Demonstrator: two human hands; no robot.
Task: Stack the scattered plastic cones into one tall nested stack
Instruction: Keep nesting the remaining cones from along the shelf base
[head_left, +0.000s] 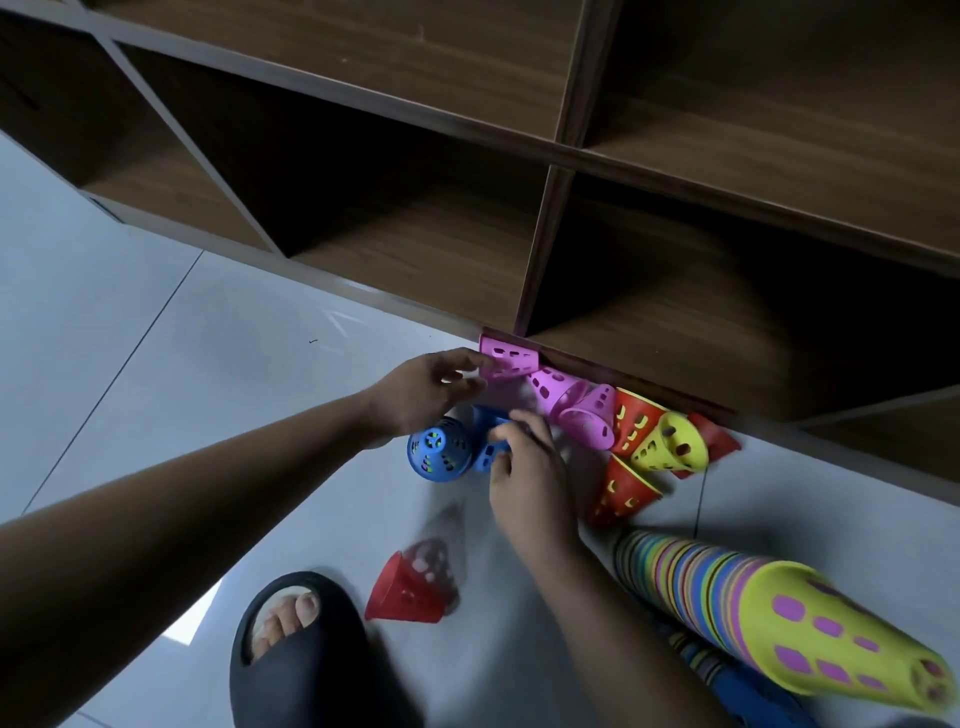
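Perforated plastic cones lie scattered on the floor by a shelf base. My left hand pinches the rim of a pink cone. My right hand grips a blue cone; another blue cone lies just left of it. Two more pink cones lie to the right, then orange cones, a yellow cone and a lower orange cone. A red cone lies near my foot. A tall nested stack, topped by a yellow-green cone, leans at the lower right.
A dark wooden shelf unit with open compartments stands right behind the cones. My foot in a black slipper is planted at the bottom centre on the grey tiled floor.
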